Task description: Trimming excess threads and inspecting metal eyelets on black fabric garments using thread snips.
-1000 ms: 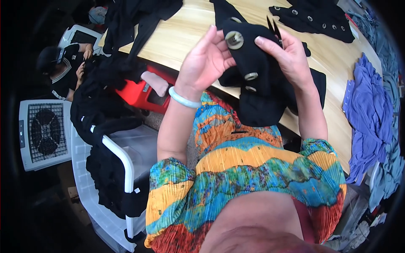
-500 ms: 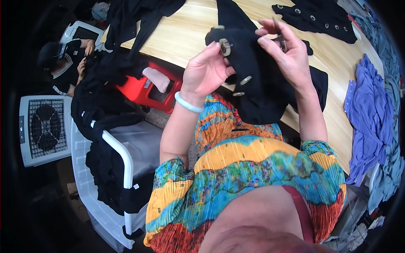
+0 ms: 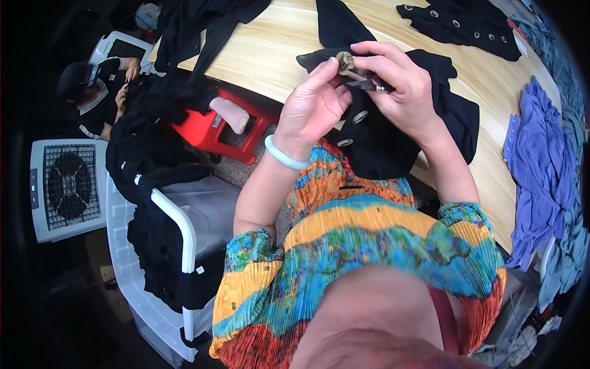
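Observation:
My left hand (image 3: 310,114) pinches a round brownish button (image 3: 345,63) on a black knit garment (image 3: 393,144) between thumb and fingers. Close beside it, my right hand (image 3: 402,92) grips small dark thread snips (image 3: 370,87), whose tips point toward the left fingers and reach just below the button. Whether the blades touch thread is too small to tell. The garment drapes from the table edge toward my lap, with another button (image 3: 360,117) showing below my hands. A pale bangle (image 3: 286,154) circles my left wrist.
Under the wood-grain table (image 3: 276,52), a red stool (image 3: 224,150) holds a pale pink cloth item (image 3: 230,115). Purple garments (image 3: 539,166) hang at the right edge. Left stand a clear plastic bin (image 3: 126,264) with black clothes and a white fan unit (image 3: 67,190). A co-worker (image 3: 101,98) sits beyond.
My right hand has moved left and down, bringing the snips up to the button. The left hand has shifted slightly right, still pinching the garment at a button.

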`<action>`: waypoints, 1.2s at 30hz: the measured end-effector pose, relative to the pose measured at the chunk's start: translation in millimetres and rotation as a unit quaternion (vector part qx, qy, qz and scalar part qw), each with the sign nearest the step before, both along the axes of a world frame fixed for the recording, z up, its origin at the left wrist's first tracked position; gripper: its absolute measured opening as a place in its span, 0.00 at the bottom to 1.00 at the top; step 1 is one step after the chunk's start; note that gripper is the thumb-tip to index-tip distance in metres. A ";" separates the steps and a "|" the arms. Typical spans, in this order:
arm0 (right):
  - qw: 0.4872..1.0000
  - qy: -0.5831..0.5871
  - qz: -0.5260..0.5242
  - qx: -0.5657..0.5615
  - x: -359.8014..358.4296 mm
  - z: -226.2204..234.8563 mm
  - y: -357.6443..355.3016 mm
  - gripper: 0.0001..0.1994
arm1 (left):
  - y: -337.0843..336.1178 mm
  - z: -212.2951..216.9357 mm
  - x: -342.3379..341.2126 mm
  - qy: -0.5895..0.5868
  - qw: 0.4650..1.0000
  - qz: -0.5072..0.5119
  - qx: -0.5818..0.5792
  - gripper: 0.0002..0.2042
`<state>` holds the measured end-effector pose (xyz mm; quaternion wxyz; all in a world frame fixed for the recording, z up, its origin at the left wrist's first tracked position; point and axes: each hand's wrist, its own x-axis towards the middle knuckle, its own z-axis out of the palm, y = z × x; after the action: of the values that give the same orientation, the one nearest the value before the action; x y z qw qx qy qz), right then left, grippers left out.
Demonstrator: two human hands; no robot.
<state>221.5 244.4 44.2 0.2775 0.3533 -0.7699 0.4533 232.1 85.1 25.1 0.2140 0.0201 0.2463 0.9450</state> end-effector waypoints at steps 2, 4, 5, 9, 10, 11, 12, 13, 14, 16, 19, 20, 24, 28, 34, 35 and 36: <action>0.998 0.037 -0.034 0.032 -2.6 -3.7 3.5 0.12 | 1.7 1.8 -0.4 -0.017 1.000 -0.004 0.000 0.07; 0.999 0.033 -0.029 0.027 -4.1 -1.4 5.7 0.13 | 2.2 9.6 1.2 -0.025 0.999 -0.001 -0.032 0.07; 0.999 0.029 -0.023 0.021 -5.0 -1.2 6.6 0.13 | 0.1 14.5 0.0 -0.017 0.999 -0.017 -0.039 0.05; 0.999 0.019 0.014 0.036 -8.3 -2.1 10.5 0.13 | -6.5 14.5 -4.1 0.034 0.990 -0.042 -0.134 0.02; 0.999 0.018 0.014 0.035 -8.0 -0.9 10.9 0.13 | -7.0 13.4 -3.7 0.034 0.989 -0.042 -0.135 0.02; 0.999 0.012 0.014 0.037 -7.5 0.8 11.5 0.13 | -7.6 11.0 -3.4 0.033 0.991 -0.051 -0.123 0.02; 0.999 0.006 0.015 0.038 -7.2 2.5 12.2 0.13 | -8.0 8.8 -3.2 0.031 0.992 -0.060 -0.110 0.02; 0.999 0.014 0.004 0.028 -8.0 4.4 13.4 0.13 | -7.6 7.4 -2.6 0.031 0.991 -0.062 -0.111 0.02; 1.000 0.023 -0.008 0.019 -9.0 6.0 14.6 0.13 | -6.8 6.1 -1.2 0.033 0.994 -0.067 -0.085 0.03; 0.999 0.018 -0.047 0.016 -7.9 8.9 18.3 0.13 | -5.0 5.7 1.9 0.034 0.995 -0.072 -0.059 0.05; 0.997 0.021 -0.067 0.010 -6.9 12.6 24.3 0.12 | -3.6 4.8 4.2 0.060 0.996 -0.055 -0.036 0.10; 0.996 0.020 -0.083 -0.015 -7.1 11.1 25.9 0.11 | -4.5 1.6 4.0 0.072 0.995 -0.058 -0.027 0.12; 0.977 -0.138 -0.076 -0.144 9.0 13.3 20.4 0.15 | -3.6 0.0 5.3 0.081 0.996 -0.041 -0.009 0.14; 0.974 -0.163 0.015 -0.158 30.5 -1.3 18.4 0.17 | 0.6 -2.8 4.1 0.093 0.995 -0.029 -0.017 0.15; 0.974 -0.197 0.023 -0.105 48.5 1.7 7.7 0.11 | -0.9 -5.7 4.9 0.138 0.990 -0.003 -0.014 0.17; 0.976 -0.189 0.025 -0.108 49.0 1.0 6.9 0.11 | -1.7 -6.2 4.9 0.138 0.990 -0.002 -0.014 0.17; 0.977 -0.181 0.027 -0.111 49.1 0.5 6.3 0.10 | -2.6 -7.1 4.9 0.144 0.989 -0.006 -0.014 0.16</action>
<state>270.5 250.7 44.8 0.1592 0.2531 -0.7423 0.5996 237.0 82.5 18.1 0.1819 0.1541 0.2881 0.9275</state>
